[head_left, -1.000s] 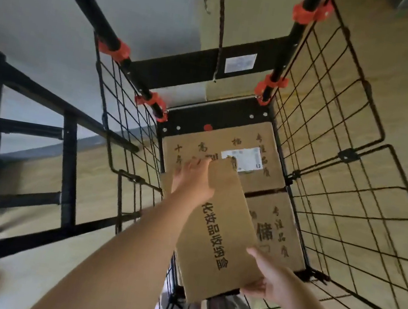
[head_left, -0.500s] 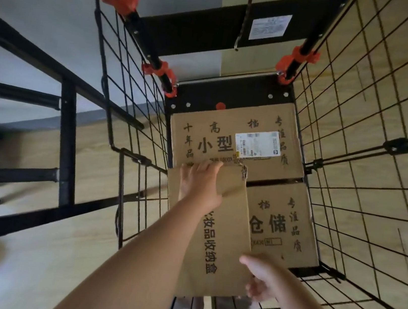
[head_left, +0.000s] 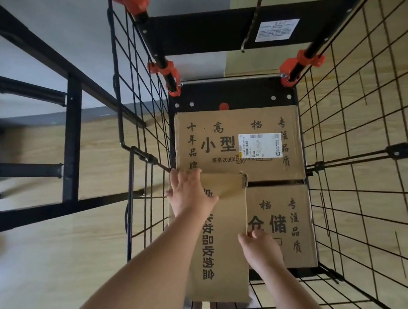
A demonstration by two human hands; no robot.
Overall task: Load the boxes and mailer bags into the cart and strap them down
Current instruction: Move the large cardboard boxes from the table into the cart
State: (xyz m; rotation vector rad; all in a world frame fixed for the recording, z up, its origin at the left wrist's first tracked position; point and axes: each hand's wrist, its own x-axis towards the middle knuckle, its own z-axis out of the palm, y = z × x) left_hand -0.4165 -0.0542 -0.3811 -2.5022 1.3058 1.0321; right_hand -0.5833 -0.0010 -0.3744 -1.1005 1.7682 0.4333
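So that it slips down the left of the cart (head_left: 393,152) beside the two boxes (head_left: 239,143), the flat box (head_left: 223,249) is steered by both hands — left hand (head_left: 191,195) flat on its far end, right hand (head_left: 260,250) pinching its right edge. It sits lower than a moment ago.

Peered into black wire-mesh cart (head_left: 233,92).
Saw labelled brown cardboard box (head_left: 224,154) farthest, second brown cardboard box (head_left: 283,219) nearer right, narrow brown cardboard box (head_left: 222,252) left of it.
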